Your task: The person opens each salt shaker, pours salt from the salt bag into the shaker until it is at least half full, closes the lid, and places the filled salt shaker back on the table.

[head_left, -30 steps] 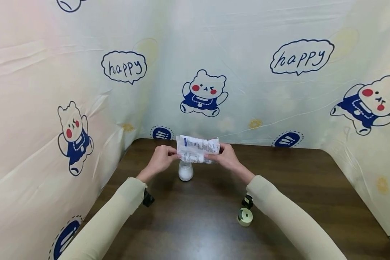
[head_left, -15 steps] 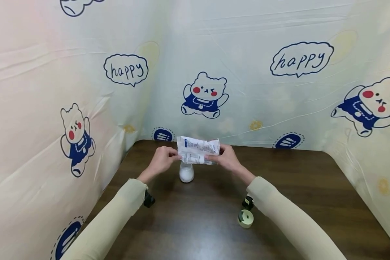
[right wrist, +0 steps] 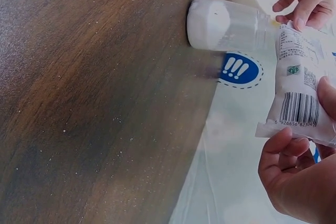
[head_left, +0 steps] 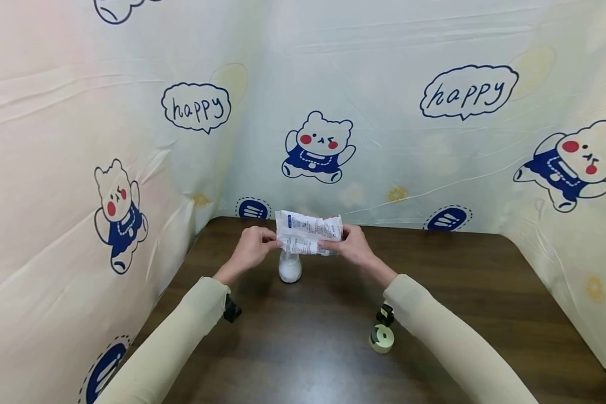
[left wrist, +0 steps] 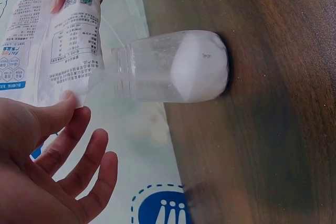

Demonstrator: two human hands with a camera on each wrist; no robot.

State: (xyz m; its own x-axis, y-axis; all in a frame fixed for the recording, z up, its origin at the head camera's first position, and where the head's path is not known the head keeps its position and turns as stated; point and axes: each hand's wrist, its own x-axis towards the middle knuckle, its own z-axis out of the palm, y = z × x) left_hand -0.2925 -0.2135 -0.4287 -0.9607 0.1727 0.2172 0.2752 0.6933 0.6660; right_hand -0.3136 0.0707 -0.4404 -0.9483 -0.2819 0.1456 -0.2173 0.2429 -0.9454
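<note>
Both hands hold up a white plastic bag (head_left: 308, 233) with printed text and a barcode, above a clear jar (head_left: 289, 270). My left hand (head_left: 249, 247) pinches one end of the bag between thumb and index finger, the other fingers loosely bent. At the opposite end, my right hand (head_left: 353, 245) grips the bag with its thumb across the front. In the left wrist view, a translucent corner of the bag (left wrist: 73, 51) lies at the jar's mouth. White powder or fine grains (left wrist: 202, 66) fill the lower part of the upright jar. Whether any is falling I cannot tell.
A small round pale-green thing (head_left: 382, 339) with a dark patch stands near the right forearm. White specks lie scattered on the dark wooden table (right wrist: 105, 103). A printed cloth (head_left: 373, 185) hangs behind the table and along its sides.
The head view shifts slightly between the first two frames. Both hands, the bag and the jar otherwise stay nearly where they were.
</note>
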